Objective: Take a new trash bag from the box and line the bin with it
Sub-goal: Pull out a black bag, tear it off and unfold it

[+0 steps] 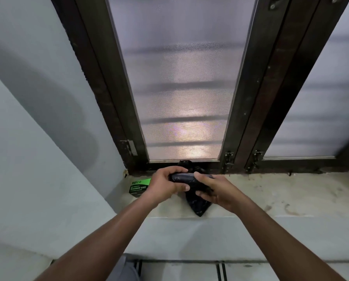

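Note:
A black roll of trash bags [182, 177] is held over the window sill between both hands. My left hand [166, 184] grips the roll's left end. My right hand [212, 189] pinches a loose black bag [198, 205] that hangs from the roll down to the sill's front edge. More black plastic [186, 165] is bunched behind the hands against the window frame. The green and black garbage bag box [139, 187] lies flat on the sill just left of my left hand, partly hidden by it. No bin is in view.
The stained stone sill [281, 195] stretches to the right. Behind it stands a dark-framed window with mesh panes [181, 88]. A pale wall [37, 138] closes in on the left. Tiled floor [179, 270] shows below the sill.

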